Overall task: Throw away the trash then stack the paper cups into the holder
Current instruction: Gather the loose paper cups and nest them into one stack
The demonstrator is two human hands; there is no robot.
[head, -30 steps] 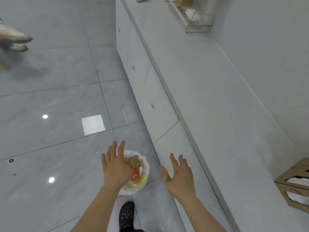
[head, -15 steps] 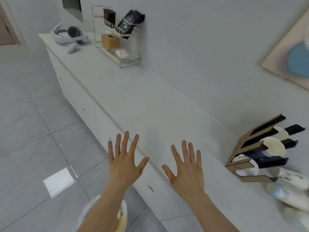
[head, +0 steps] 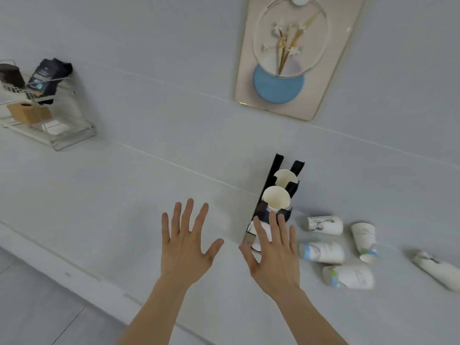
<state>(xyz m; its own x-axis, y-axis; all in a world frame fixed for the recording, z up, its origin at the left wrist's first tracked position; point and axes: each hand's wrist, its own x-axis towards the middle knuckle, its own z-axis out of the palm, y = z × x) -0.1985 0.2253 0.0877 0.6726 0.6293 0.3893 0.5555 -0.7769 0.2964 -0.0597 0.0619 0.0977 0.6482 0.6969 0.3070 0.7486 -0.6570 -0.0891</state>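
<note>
Head view: both hands are raised palm-down over the white counter (head: 124, 200), empty. Left hand (head: 185, 241) has fingers spread wide apart, thumb out to the right, nothing under it but bare counter. Right hand (head: 273, 252) is spread flat too, fingers apart, gripping nothing; it overlaps the near end of the holder (head: 270, 195) in the picture (contact can't be judged from this angle).

The holder is a dark slotted rack w/ a cardboard-coloured front, standing by the wall, approx. mid-frame. Two slots show open white cup mouths: rear cup (head: 285, 178) and the one in front of it (head: 275, 199), which shows stacked rims below it. A third white shape sits at the near end, mostly hidden by the right hand's fingers.

Loose cups lie on the counter right of the holder, all on their sides, motion-blurred: one nearest the holder at top (head: 324, 224), one w/ a blue band below it (head: 322, 252), one nearest the edge (head: 348, 276), one farther right w/ green-blue print (head: 364, 241), and one well apart at the frame's right edge (head: 436, 268).

Far left: a wire shelf (head: 62, 138) against the wall w/ a dark bag (head: 48, 78), a brown box (head: 26, 113) and a dark jar (head: 10, 75). On the wall above the holder hangs a picture (head: 283, 58) of a blue vase w/ flowers. Grey floor (head: 32, 310) shows bottom left.
</note>
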